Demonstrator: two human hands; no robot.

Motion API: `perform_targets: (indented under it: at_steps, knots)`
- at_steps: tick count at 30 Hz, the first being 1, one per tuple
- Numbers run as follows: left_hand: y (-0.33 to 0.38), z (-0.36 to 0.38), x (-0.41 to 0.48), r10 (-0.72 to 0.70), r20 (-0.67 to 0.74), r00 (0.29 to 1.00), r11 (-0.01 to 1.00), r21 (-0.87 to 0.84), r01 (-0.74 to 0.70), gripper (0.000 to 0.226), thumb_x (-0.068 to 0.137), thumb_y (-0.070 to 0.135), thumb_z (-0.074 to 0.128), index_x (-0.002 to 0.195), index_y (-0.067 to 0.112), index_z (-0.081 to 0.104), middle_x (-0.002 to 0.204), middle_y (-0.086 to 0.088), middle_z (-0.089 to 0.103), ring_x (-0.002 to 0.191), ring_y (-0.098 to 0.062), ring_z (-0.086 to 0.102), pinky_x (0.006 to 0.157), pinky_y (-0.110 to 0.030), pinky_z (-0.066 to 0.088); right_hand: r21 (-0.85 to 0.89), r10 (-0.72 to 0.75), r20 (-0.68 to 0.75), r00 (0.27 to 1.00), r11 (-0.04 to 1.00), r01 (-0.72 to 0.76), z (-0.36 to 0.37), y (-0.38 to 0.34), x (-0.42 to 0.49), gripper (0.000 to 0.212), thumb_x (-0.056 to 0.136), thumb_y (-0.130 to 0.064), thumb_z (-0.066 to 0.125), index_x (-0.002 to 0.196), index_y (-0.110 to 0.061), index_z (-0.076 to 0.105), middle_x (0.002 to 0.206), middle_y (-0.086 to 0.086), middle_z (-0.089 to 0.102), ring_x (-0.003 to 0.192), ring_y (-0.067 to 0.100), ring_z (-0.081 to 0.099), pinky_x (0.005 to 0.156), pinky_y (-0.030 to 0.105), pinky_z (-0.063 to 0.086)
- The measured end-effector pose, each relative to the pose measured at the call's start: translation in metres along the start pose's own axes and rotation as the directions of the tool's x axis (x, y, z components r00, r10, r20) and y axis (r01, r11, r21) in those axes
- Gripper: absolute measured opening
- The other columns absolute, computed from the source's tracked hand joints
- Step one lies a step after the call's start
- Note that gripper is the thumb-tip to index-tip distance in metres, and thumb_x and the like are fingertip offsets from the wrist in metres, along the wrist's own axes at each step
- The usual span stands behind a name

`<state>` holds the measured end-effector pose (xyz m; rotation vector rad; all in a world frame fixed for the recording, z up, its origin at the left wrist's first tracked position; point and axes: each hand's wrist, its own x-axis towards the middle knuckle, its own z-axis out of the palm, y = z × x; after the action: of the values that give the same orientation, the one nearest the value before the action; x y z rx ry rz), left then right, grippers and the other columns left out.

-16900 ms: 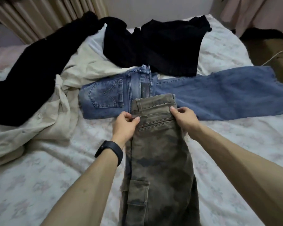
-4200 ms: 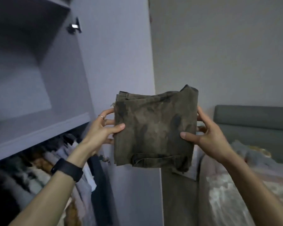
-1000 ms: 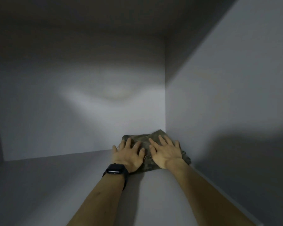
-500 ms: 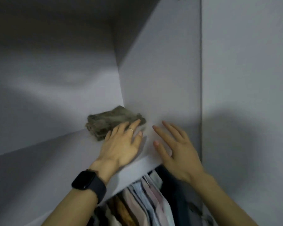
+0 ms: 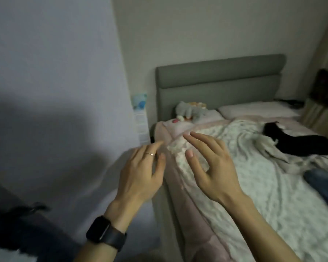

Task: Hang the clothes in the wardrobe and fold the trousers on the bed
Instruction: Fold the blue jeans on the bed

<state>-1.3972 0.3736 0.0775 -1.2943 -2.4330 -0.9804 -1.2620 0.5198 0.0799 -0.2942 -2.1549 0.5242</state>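
Left hand (image 5: pixel 140 176) & right hand (image 5: pixel 212 167) are both empty, fingers spread and loose. They sit side by side w/ a gap between, touching neither each other nor any cloth, in the air over the near-left corner of the bed (image 5: pixel 160 220). Watch (image 5: pixel 104 233) on left wrist, ring (image 5: pixel 150 154) on a left finger. Wardrobe (image 5: pixel 55 82) side panel is just left of the bed.

Task items: jeans (image 5: pixel 324 184) = blue denim lump at far right frame edge, lying on the bedspread (image 5: pixel 273 201), mostly cut off. Black garment (image 5: pixel 299 144) lies further up the bed, near the pillow (image 5: pixel 254 108). Plush toy (image 5: pixel 189 110) by headboard (image 5: pixel 216 80) is not a task item.

Step, prob: go for the next item. Both lie well apart from the hands, so move along the bed side first, don't overreach. For jeans: take the waistband w/ both hands, not mid-leg. Drag to a flat patch, stack the legs, smooth before the 1st fold. Bedspread is rumpled, so flatten the spot or the folds go crooked.

Orientation: black garment's long axis runs approx across the bed, narrow end toward bed middle, rest exits frame right. Top or trousers, can't tell. Jeans: only a rounded end shows, pointing toward bed middle. Long axis seems to head off the right edge; which end this is, can't tell.
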Motion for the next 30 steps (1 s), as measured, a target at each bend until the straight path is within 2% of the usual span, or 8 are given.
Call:
perform_targets:
  at_steps: [3,6,8,14,20,24,28,30]
  knots:
    - [0.058,0.089,0.033,0.141,0.201,0.969,0.984,-0.137,-0.114,0.047,0.097,0.048,0.038,0.136,0.029,0.057,0.130,0.005,0.063,0.117,-0.019,0.058,0.094,-0.039,0.051,-0.168,0.229,-0.098,0.969,0.955,-0.242,-0.068,0.073,-0.037,0.037,0.102,-0.041,0.051,0.132,-0.024,0.067,0.133,-0.009,0.063,0.127,0.007,0.051,0.106,0.026,0.040]
    - [0.115,0.162,0.062,0.233,0.328,0.915,0.963,-0.209,-0.171,0.049,0.098,0.048,0.038,0.139,0.028,0.056,0.136,0.005,0.060,0.123,-0.019,0.056,0.099,-0.042,0.049,-0.268,0.379,-0.210,0.901,0.864,-0.426,-0.128,0.129,-0.071,0.039,0.102,-0.047,0.048,0.132,-0.029,0.066,0.132,-0.015,0.062,0.125,0.012,0.051,0.104,0.024,0.039]
    - [0.148,0.202,0.075,0.281,0.387,0.878,0.954,-0.214,-0.211,0.045,0.102,0.043,0.041,0.143,0.029,0.052,0.138,0.005,0.057,0.126,-0.018,0.053,0.101,-0.038,0.046,-0.324,0.444,-0.262,0.857,0.796,-0.511,-0.160,0.157,-0.089,0.040,0.101,-0.048,0.048,0.133,-0.031,0.065,0.131,-0.017,0.062,0.125,0.011,0.049,0.102,0.021,0.036]
    - [0.236,0.304,0.100,0.387,0.532,0.753,0.921,-0.252,-0.296,0.045,0.105,0.042,0.039,0.149,0.033,0.041,0.144,0.006,0.052,0.130,-0.017,0.048,0.103,-0.035,0.043,-0.387,0.561,-0.344,0.753,0.645,-0.658,-0.232,0.240,-0.124,0.043,0.100,-0.053,0.048,0.135,-0.034,0.062,0.132,-0.018,0.061,0.128,0.014,0.048,0.103,0.031,0.040]
    - [0.292,0.374,0.121,0.428,0.613,0.664,0.903,-0.258,-0.343,0.046,0.105,0.040,0.040,0.151,0.032,0.038,0.143,0.006,0.050,0.130,-0.019,0.047,0.103,-0.035,0.042,-0.424,0.646,-0.385,0.659,0.511,-0.748,-0.274,0.297,-0.152,0.046,0.099,-0.053,0.047,0.139,-0.033,0.058,0.134,-0.015,0.060,0.128,0.016,0.047,0.102,0.029,0.039]
    - [0.315,0.425,0.127,0.468,0.667,0.579,0.877,-0.272,-0.396,0.047,0.105,0.039,0.040,0.151,0.032,0.037,0.143,0.005,0.050,0.129,-0.018,0.047,0.104,-0.035,0.040,-0.428,0.734,-0.388,0.557,0.392,-0.814,-0.286,0.332,-0.173,0.046,0.100,-0.052,0.049,0.142,-0.034,0.056,0.138,-0.013,0.058,0.131,0.017,0.042,0.105,0.037,0.042]
    - [0.336,0.497,0.132,0.496,0.738,0.458,0.845,-0.290,-0.449,0.048,0.104,0.037,0.040,0.151,0.030,0.036,0.144,0.004,0.049,0.129,-0.019,0.046,0.104,-0.035,0.040,-0.421,0.850,-0.365,0.380,0.214,-0.882,-0.288,0.380,-0.202,0.049,0.099,-0.053,0.047,0.145,-0.037,0.051,0.145,-0.015,0.053,0.136,0.016,0.037,0.110,0.034,0.036]
    - [0.344,0.542,0.131,0.507,0.780,0.367,0.822,-0.311,-0.477,0.049,0.104,0.037,0.039,0.152,0.030,0.035,0.147,0.004,0.046,0.131,-0.018,0.045,0.106,-0.035,0.039,-0.408,0.898,-0.348,0.268,0.113,-0.906,-0.281,0.412,-0.222,0.050,0.100,-0.053,0.045,0.147,-0.037,0.048,0.148,-0.014,0.050,0.138,0.017,0.035,0.111,0.033,0.034]
